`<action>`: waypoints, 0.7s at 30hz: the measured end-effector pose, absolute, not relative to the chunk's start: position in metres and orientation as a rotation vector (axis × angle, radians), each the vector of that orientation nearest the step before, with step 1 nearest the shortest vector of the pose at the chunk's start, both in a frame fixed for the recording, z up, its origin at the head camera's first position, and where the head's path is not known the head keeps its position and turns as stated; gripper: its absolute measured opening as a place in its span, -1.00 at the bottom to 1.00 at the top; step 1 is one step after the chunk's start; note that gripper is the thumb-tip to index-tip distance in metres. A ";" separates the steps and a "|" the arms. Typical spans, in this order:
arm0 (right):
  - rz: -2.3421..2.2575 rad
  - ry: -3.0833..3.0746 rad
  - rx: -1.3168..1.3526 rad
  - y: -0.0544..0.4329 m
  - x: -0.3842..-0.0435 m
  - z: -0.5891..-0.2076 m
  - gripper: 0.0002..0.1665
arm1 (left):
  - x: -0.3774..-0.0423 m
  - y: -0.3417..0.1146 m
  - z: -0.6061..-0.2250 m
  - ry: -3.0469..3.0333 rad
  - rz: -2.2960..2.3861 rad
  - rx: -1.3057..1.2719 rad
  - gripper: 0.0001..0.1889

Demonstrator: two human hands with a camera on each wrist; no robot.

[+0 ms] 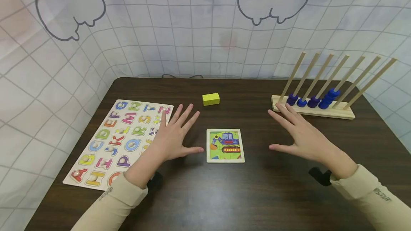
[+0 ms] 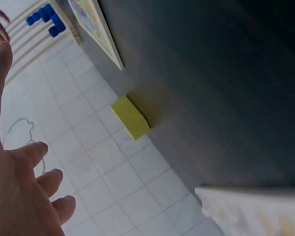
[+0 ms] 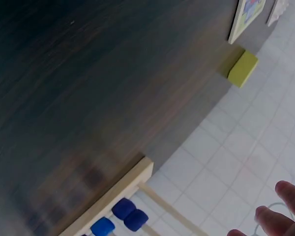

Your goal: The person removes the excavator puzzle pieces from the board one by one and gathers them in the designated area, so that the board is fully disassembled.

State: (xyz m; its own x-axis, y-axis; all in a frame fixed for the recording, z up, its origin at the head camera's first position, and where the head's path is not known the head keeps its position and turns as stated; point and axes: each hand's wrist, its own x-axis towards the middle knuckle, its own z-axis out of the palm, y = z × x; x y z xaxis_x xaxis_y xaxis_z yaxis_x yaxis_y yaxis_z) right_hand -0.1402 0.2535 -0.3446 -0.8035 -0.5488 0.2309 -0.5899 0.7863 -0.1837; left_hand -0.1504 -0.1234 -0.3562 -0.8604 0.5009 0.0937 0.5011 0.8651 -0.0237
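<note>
My left hand [image 1: 171,138], fingers spread and holding nothing, hovers by the right edge of an alphabet puzzle board [image 1: 123,142] with knobbed letters. Likewise spread and free of any object, my right hand [image 1: 303,136] is raised in front of a wooden bead rack [image 1: 313,109]. Between the hands lies a small square picture puzzle [image 1: 225,146] showing a blue digger. Farther back sits a yellow block [image 1: 211,99]. In the left wrist view the yellow block [image 2: 130,118] stands beyond the fingers; the right wrist view shows blue beads [image 3: 130,214] on the rack.
The dark wooden table [image 1: 205,195] ends at a grid-patterned cloth [image 1: 192,45] hanging behind and at the sides. Several upright rods [image 1: 340,70] rise from the rack, some carrying blue and purple beads. A dark cable [image 1: 183,76] shows at the table's back edge.
</note>
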 end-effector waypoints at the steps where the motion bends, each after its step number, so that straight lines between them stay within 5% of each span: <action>1: 0.375 -2.814 0.904 0.252 -0.141 -0.345 0.13 | -0.150 -0.122 -0.358 -2.947 -0.014 -0.788 0.11; 21: 0.392 -2.909 0.965 0.216 -0.154 -0.353 0.08 | -0.154 -0.099 -0.378 -3.218 -0.483 -0.825 0.16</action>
